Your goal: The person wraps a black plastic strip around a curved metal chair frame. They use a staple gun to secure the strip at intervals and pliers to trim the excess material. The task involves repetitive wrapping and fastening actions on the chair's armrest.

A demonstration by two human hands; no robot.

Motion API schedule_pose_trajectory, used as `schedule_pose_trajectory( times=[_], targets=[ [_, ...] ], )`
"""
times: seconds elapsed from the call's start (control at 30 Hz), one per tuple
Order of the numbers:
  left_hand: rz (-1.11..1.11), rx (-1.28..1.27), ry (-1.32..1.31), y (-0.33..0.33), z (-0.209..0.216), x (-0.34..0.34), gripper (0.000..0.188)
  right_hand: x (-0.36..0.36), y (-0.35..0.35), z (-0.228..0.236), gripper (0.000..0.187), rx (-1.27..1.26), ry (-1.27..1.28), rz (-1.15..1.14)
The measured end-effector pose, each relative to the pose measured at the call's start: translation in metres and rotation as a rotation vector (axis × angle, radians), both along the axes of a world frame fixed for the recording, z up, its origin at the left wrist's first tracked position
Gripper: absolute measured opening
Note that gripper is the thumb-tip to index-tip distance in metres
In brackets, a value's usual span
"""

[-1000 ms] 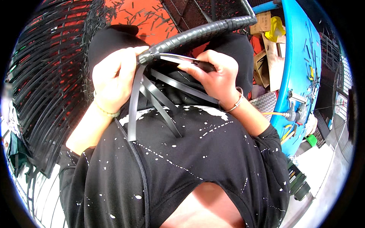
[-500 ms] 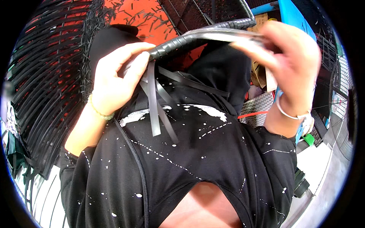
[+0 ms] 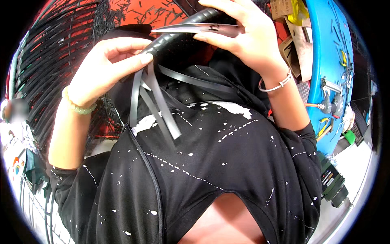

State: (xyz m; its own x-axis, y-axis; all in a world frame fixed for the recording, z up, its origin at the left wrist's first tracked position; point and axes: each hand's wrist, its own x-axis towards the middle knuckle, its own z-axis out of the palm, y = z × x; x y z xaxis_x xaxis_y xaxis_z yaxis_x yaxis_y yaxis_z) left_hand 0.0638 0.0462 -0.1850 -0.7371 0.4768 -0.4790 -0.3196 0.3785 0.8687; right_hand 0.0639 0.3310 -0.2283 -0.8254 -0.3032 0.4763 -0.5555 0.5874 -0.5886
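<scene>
My left hand (image 3: pixel 107 65) is closed at the lower end of a black bar (image 3: pixel 174 34) wrapped in flat black plastic strip, thumb pressed near its edge. Several loose strip ends (image 3: pixel 162 107) hang below that thumb over my shirt. Farther right, my right hand (image 3: pixel 252 38) is closed on a glossy flat strip (image 3: pixel 191 27), bright with glare, which crosses the bar and narrows to a point at its left. One more black strip (image 3: pixel 195 79) trails rightward across my lap. The bar's far end is hidden behind my right fingers.
At the left stands a rack of curved black rods (image 3: pixel 53 57). Cut black scraps lie on a red surface (image 3: pixel 156 12) ahead. A blue table (image 3: pixel 321 44) on the right carries metal tools (image 3: pixel 331 95) and yellow-handled pliers (image 3: pixel 323 128). Cardboard (image 3: pixel 281 8) lies beside it.
My right hand has moved left and up, carrying the strip closer over the bar. My left hand has shifted slightly left and down. The view has turned, showing more of the blue table.
</scene>
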Motion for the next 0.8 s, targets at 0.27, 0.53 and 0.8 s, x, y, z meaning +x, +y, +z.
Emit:
schedule_pose_trajectory(
  times=[0.27,0.53,0.8],
  targets=[
    [0.057,-0.207,0.019,-0.005,-0.003,0.003,0.024,-0.01,-0.009,-0.012,0.035,-0.038,0.051,0.012],
    [0.166,-0.018,0.0,0.003,-0.022,0.008,0.015,-0.007,-0.013,-0.008,0.034,0.012,0.027,0.006],
    [0.362,0.033,0.191,-0.017,-0.037,0.033,0.042,0.004,-0.02,-0.002,0.035,-0.1,-0.031,-0.059]
  ],
)
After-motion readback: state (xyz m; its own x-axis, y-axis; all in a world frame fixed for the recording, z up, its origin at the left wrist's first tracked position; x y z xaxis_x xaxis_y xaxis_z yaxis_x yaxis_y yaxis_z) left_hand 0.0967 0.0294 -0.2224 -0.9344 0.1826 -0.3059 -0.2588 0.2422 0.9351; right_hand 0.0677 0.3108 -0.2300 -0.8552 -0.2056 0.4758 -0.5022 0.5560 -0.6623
